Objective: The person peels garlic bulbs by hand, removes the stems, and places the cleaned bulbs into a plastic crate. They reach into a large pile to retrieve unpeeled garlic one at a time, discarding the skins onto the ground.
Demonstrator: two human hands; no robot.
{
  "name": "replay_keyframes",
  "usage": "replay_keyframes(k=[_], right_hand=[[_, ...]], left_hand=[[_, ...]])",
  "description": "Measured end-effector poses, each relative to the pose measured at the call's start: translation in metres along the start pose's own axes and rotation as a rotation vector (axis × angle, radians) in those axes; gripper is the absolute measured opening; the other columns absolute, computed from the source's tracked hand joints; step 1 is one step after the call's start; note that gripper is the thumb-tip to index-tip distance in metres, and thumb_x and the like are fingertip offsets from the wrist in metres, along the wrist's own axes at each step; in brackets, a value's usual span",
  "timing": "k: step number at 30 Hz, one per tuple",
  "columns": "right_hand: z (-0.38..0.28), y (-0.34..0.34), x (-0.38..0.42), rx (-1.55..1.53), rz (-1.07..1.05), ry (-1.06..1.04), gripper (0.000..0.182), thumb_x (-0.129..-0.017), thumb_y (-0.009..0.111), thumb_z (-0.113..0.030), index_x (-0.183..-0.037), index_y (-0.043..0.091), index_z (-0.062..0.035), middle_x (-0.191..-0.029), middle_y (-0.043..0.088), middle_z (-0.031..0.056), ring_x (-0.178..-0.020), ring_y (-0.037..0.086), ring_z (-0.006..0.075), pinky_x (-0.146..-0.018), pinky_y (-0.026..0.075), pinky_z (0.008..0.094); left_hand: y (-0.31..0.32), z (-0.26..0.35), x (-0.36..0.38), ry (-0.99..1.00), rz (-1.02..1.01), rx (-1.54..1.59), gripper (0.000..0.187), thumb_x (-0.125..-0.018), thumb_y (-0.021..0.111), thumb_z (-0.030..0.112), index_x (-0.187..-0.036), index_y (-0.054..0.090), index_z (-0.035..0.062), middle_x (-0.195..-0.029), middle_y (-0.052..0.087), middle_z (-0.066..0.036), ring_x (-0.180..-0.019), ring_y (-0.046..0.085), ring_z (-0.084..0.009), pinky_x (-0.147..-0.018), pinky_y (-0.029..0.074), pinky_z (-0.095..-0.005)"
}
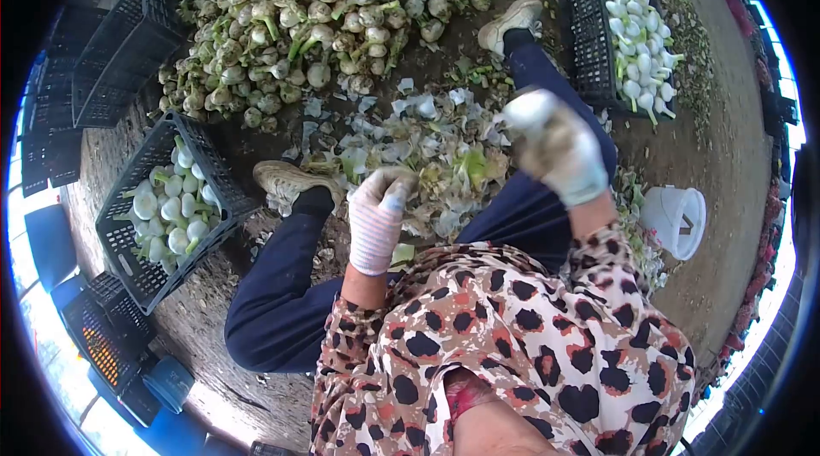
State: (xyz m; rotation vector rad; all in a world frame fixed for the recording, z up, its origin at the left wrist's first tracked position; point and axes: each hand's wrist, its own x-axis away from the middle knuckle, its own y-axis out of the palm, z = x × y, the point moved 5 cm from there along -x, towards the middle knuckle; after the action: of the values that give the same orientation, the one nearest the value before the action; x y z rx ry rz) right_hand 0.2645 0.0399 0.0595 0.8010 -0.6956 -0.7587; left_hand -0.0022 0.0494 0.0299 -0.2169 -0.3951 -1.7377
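Nearby, 2 crates (587, 38) of bulbs (639, 30) flank peelings (427, 144).

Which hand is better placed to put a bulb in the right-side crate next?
Probably the right hand: it is nearer that crate and, though blurred, seems to hold a white bulb.

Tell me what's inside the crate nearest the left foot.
Pale bulbs are piled inside the crate. Only the upper ones show; whatever lies beneath them, including the bottom they cover, cannot be seen.
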Motion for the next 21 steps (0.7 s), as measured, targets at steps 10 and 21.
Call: replay_keyframes(k=[10,21], right_hand=[[-0.148,0.086,-0.002,1.445,0.188,-0.797,0.047,-0.093,0.061,-0.013,-0.136,0.046,-0.0007,-0.123,0.060,0.0198,-0.101,0.064,0.0278,-0.080,0.058,0.0409],[-0.106,0.009,-0.306,2.989,0.773,-0.560,0.034,-0.084,0.053,-0.020,-0.112,0.064,-0.0038,-0.113,0.066,0.0242,-0.106,0.062,0.0418,-0.091,0.049,0.0489]], left_hand=[[-0.033,-0.048,0.011,-0.151,0.044,-0.049,0.023,-0.095,0.066,0.021,-0.099,0.072,-0.0003,-0.079,0.069,-0.001,-0.070,0.057,-0.0062,-0.067,0.047,-0.0231],[-0.051,-0.042,0.000,-0.180,0.178,0.092,0.027,-0.093,0.064,0.009,-0.117,0.063,-0.0038,-0.105,0.069,-0.007,-0.094,0.061,-0.0106,-0.086,0.049,-0.0259]])
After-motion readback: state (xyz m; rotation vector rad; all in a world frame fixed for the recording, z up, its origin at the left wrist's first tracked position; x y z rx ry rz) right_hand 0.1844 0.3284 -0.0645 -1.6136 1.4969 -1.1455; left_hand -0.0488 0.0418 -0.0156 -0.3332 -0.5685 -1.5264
